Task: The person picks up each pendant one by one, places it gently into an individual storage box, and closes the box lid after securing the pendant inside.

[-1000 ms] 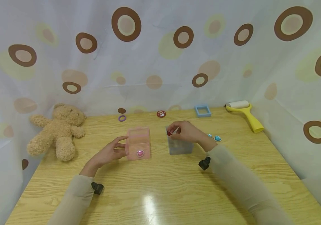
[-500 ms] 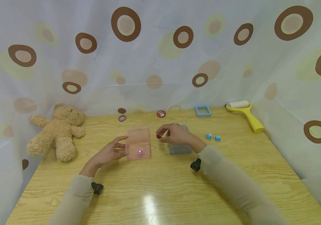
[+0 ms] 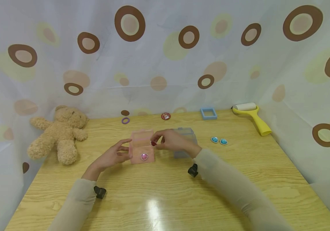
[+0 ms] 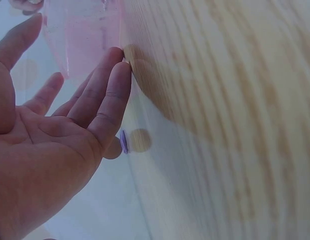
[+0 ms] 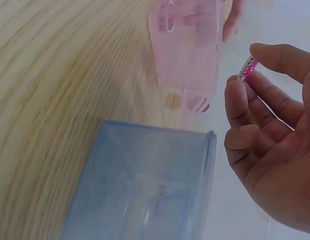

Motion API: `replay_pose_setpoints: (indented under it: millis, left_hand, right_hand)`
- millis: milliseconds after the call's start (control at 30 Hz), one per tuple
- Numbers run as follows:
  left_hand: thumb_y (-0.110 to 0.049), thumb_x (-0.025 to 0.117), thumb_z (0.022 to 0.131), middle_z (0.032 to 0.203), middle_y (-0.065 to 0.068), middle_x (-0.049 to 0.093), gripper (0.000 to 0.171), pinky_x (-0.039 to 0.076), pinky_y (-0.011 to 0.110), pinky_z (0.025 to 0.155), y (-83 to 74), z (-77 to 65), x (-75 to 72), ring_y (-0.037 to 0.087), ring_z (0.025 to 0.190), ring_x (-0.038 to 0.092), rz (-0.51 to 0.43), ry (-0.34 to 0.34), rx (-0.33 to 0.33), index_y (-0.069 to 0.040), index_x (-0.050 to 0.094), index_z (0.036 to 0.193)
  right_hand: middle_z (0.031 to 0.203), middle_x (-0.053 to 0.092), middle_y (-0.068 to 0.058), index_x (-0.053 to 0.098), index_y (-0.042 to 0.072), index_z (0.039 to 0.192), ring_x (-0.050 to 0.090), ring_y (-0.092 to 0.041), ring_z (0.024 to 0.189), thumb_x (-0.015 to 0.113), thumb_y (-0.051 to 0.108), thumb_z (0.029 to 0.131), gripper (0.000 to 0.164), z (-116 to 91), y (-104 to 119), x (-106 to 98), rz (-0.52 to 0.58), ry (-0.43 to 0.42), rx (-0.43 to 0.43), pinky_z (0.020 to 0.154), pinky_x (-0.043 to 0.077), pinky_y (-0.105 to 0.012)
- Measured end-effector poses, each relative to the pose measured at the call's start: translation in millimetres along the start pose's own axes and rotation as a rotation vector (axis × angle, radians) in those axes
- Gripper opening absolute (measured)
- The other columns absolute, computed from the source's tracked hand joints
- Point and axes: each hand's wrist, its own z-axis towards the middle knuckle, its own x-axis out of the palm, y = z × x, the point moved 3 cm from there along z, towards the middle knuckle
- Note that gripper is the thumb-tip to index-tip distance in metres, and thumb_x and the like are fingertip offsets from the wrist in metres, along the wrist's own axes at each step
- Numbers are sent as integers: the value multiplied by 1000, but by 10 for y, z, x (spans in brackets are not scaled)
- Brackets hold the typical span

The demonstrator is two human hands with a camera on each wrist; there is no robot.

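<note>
My right hand (image 3: 172, 141) pinches a dark red gem (image 3: 153, 143) with a rhinestone edge between thumb and fingertips. It hovers at the right edge of an open, clear pink box (image 3: 134, 159). In the right wrist view the gem (image 5: 248, 68) is turned edge-on and looks pink. A pink gem (image 3: 144, 156) lies inside the pink box. My left hand (image 3: 113, 157) has its fingers loosely extended, fingertips right at the box's left side. Below my right hand stands a clear blue-grey box (image 3: 194, 136), partly hidden by that hand; the right wrist view shows its wall (image 5: 109, 175).
Two blue gems (image 3: 223, 141) lie right of the blue-grey box. Along the back are a purple ring (image 3: 125, 120), a round red badge (image 3: 166, 116), a blue square frame (image 3: 209, 118) and a yellow-handled lint roller (image 3: 258, 123). A teddy bear (image 3: 61, 133) sits at the left.
My right hand has moved left with the red gem, from over the blue-grey box to the pink box's right edge. The left hand has stayed in place.
</note>
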Motion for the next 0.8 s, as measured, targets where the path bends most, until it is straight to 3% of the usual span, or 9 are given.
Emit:
replay_pose_setpoints:
  millis: [567,800]
  left_hand:
    - [-26,64,99,148,29,43,76,51,50,96,-17,-7,-4,50,132,50,-7,-4,-1,-18,19,160]
    - [-25,64,99,148,30,43,76,52,50,95,-26,-9,3,50,131,50,-13,-3,6,-16,20,159]
  right_hand:
    - [109,73,-1,71,14,112,67,-23,106,72,17,92,20,253,118,192,-41,33,-17,83,54,-29]
    - [106,73,1,72,15,108,68,-21,106,73,17,90,19,323,113,278,-71,57,15,88,51,-29]
